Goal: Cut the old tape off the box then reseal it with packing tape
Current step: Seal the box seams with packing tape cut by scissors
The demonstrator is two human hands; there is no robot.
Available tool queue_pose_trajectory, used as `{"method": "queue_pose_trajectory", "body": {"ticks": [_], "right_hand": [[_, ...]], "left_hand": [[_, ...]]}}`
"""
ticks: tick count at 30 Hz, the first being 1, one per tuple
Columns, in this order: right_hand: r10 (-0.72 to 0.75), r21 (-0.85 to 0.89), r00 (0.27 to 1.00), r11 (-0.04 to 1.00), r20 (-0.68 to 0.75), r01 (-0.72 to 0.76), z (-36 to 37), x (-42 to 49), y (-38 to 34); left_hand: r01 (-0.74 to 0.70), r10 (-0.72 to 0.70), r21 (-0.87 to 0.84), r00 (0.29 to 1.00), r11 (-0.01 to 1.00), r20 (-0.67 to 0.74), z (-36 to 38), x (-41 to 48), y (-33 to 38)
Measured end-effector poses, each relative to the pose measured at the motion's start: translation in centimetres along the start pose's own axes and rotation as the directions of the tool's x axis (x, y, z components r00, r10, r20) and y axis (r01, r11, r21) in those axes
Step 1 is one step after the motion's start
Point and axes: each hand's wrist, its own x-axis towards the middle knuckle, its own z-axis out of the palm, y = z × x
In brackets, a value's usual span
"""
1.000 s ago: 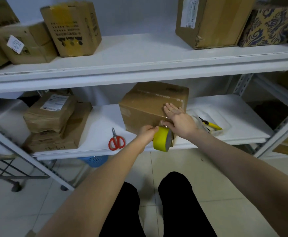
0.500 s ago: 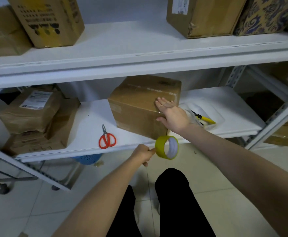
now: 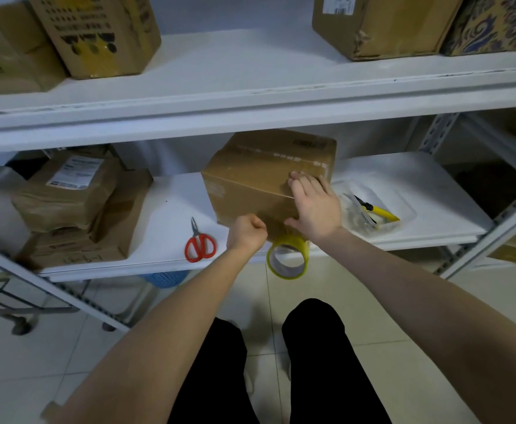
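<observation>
step: resealing, I judge | right hand (image 3: 314, 206) flat on box (image 3: 250, 175); left hand (image 3: 246, 234) fisted, grip cannot tell; tape roll (image 3: 286, 241) dangles | next: likely sever strip with scissors (image 3: 199, 239)

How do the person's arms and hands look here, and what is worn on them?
The left forearm and the right forearm are bare up to the frame's edge; no sleeve shows. The left hand and the right hand carry no glove, and I see no ring, watch or bracelet. Lower down, black trousers cover the legs.

Wrapped parcels (image 3: 66, 203) on the shelf (image 3: 171, 209), blue basket (image 3: 166, 275) beneath it.
</observation>
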Motion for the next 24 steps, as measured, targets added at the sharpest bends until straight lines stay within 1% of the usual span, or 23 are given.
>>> {"method": "queue_pose_trajectory", "body": {"ticks": [3, 7, 8, 9, 10, 11, 12, 13, 14, 15, 16, 17, 18, 21, 24], "right_hand": [[0.020, -0.022, 1.000, 1.000, -0.011, -0.020, 0.1, 0.1, -0.4], [0.056, -0.069, 0.998, 0.996, 0.034, -0.053, -0.4, 0.0, -1.2], [0.047, -0.054, 0.999, 0.997, -0.001, -0.047, -0.4, 0.0, -1.8], [-0.001, -0.023, 0.998, 1.000, -0.066, -0.001, -0.5, -0.2, -2.8], [-0.090, 0.012, 0.985, 0.996, -0.149, 0.093, -0.3, -0.3, -3.9], [-0.200, 0.049, 0.954, 0.975, -0.223, 0.216, 0.2, -0.2, -5.2], [-0.296, 0.093, 0.917, 0.939, -0.266, 0.330, 0.6, -0.1, -6.6], [-0.355, 0.147, 0.897, 0.904, -0.262, 0.401, 1.0, 0.1, -8.0], [-0.368, 0.216, 0.909, 0.888, -0.195, 0.405, 1.4, 0.4, -9.3], [-0.339, 0.298, 0.938, 0.890, -0.078, 0.346, 1.8, 0.7, -10.6], [-0.284, 0.368, 0.956, 0.899, 0.070, 0.240, 2.4, 1.1, -11.8], [-0.224, 0.399, 0.953, 0.908, 0.204, 0.128, 3.1, 1.5, -12.7], [-0.184, 0.405, 0.939, 0.913, 0.289, 0.054, 3.9, 1.8, -13.5], [-0.114, 0.420, 0.881, 0.902, 0.459, -0.102, 6.9, 3.5, -15.9], [-0.045, 0.395, 0.815, 0.889, 0.578, -0.231, 9.5, 5.1, -18.0]], "left_hand": [[0.037, -0.037, 0.002, 0.999, 0.999, -0.021, -0.6, 0.0, -1.7], [0.130, -0.127, 0.048, 0.990, 0.990, -0.069, -2.4, 0.3, -4.1], [0.159, -0.154, 0.080, 0.986, 0.984, -0.066, -2.9, 0.4, -4.6], [0.184, -0.178, 0.105, 0.982, 0.977, -0.064, -3.3, 0.5, -5.2], [0.209, -0.201, 0.125, 0.977, 0.970, -0.073, -3.7, 0.8, -5.7], [0.231, -0.221, 0.124, 0.971, 0.965, -0.087, -3.9, 1.1, -6.4], [0.263, -0.250, 0.127, 0.962, 0.956, -0.111, -4.1, 1.6, -7.1], [0.297, -0.278, 0.146, 0.950, 0.944, -0.140, -4.3, 1.8, -7.7], [0.323, -0.297, 0.160, 0.940, 0.933, -0.165, -4.7, 1.8, -8.2], [0.345, -0.316, 0.164, 0.931, 0.924, -0.182, -4.9, 1.9, -8.9], [0.373, -0.343, 0.165, 0.921, 0.913, -0.185, -5.1, 2.0, -9.6], [0.390, -0.361, 0.158, 0.914, 0.907, -0.183, -5.2, 1.9, -10.2], [0.400, -0.373, 0.149, 0.910, 0.904, -0.179, -5.3, 2.0, -10.7], [0.417, -0.402, 0.089, 0.904, 0.905, -0.145, -5.3, 3.6, -12.8], [0.392, -0.386, 0.061, 0.918, 0.918, -0.087, -5.5, 4.9, -13.8]]}}
